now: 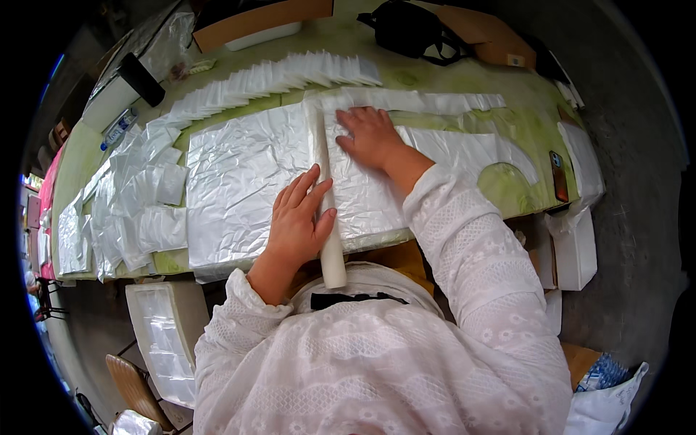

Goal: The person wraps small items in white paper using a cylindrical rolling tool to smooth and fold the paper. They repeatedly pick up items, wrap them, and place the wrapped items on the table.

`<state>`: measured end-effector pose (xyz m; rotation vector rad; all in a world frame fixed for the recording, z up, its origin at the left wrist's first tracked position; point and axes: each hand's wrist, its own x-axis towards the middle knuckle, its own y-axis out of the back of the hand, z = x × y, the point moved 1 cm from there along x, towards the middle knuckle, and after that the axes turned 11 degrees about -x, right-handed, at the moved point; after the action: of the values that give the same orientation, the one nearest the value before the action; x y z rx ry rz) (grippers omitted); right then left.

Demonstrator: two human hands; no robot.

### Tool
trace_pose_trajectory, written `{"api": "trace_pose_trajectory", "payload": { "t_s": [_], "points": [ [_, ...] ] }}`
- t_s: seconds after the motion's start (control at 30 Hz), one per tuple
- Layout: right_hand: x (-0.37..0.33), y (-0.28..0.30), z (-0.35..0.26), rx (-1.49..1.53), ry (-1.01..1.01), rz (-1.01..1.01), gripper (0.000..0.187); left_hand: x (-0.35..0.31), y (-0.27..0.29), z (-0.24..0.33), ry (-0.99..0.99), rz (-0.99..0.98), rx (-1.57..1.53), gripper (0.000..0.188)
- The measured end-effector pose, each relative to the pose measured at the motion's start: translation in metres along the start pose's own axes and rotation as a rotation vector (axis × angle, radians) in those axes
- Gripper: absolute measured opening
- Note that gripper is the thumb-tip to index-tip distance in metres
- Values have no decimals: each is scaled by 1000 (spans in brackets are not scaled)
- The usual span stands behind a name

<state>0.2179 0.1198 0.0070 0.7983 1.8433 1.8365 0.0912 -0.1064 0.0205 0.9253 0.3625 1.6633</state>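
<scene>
A thin white plastic sheet (pixel 243 181), cut like a disposable apron with a curved edge and long strips at its right end, lies spread across the table. A white roller or tube (pixel 332 254) lies across it, its near end jutting past the table edge towards my body. My left hand (pixel 299 214) rests on the tube with fingers stretched out and slightly apart. Just right of the tube's far part, my right hand (pixel 371 136) lies flat on the plastic, fingers spread. Neither hand grips anything.
Folded white plastic packets (pixel 275 78) stand in a long row behind the sheet; more packets (pixel 138 196) are heaped at left. Around the green-covered table (pixel 406 72) are a phone (pixel 557 176), a black bag (pixel 409 30), a cardboard box (pixel 264 22) and a bottle (pixel 118 129). A white bin (pixel 165 341) stands below.
</scene>
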Motion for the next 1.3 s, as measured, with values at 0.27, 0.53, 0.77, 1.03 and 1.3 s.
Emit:
{"api": "trace_pose_trajectory", "payload": {
  "t_s": [0.27,0.53,0.77,1.03,1.3],
  "points": [
    [-43,23,240,189,-964,162,88,-5,3,1,43,59,-46,52],
    [-82,20,113,18,-171,546,46,-8,1,-2,20,90,-53,42],
    [-12,9,16,-23,-407,-126,83,-6,0,-5,-5,131,-105,40],
    [-76,30,-83,328,330,303,67,-13,-7,-21,30,481,-365,42],
    [-82,3,-76,268,21,381,35,-4,9,-24,58,-3,-189,52]
  ]
}}
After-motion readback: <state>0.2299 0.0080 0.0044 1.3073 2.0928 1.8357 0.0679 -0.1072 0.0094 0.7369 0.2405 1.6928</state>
